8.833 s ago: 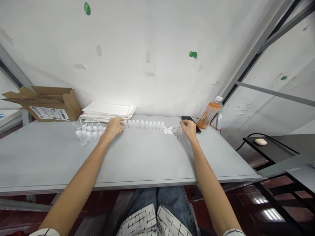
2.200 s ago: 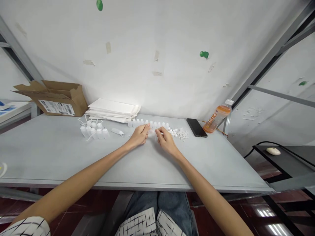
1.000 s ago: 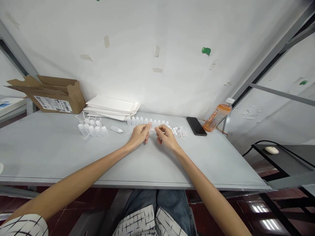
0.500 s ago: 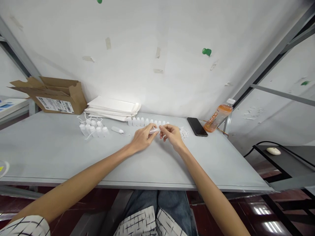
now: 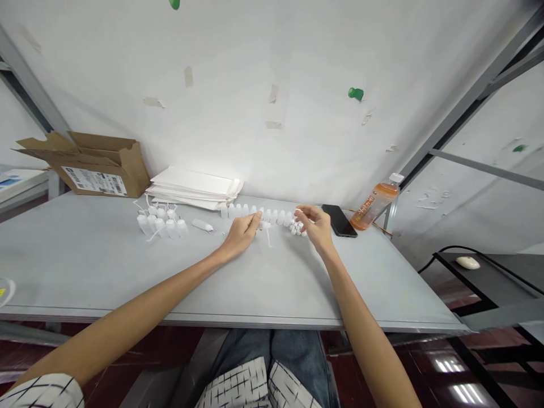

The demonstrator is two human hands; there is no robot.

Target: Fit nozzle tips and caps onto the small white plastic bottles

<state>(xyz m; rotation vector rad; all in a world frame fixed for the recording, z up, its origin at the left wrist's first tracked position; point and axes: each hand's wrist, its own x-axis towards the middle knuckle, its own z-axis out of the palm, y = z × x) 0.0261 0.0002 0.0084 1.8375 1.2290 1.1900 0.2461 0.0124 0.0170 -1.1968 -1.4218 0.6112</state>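
Note:
My left hand [image 5: 241,232] is closed on a small white bottle [image 5: 264,225] just in front of the row of small white bottles [image 5: 250,212]. A thin white strap hangs from the held bottle down to the table. My right hand [image 5: 317,224] is off to the right, over the pile of little white caps [image 5: 294,229] and rings. Its fingertips are pinched together, and anything between them is too small to make out.
On the grey table [image 5: 127,283], a cluster of strapped bottles [image 5: 159,224] stands at the left, with one bottle [image 5: 202,225] lying beside it. Behind are stacked white bags [image 5: 195,187] and a cardboard box [image 5: 93,167]. A phone [image 5: 338,220] and an orange drink bottle [image 5: 376,201] are at the right.
My hands were together at the held bottle. Now my right hand has let go and moved right to the caps, while my left hand keeps the bottle near the row.

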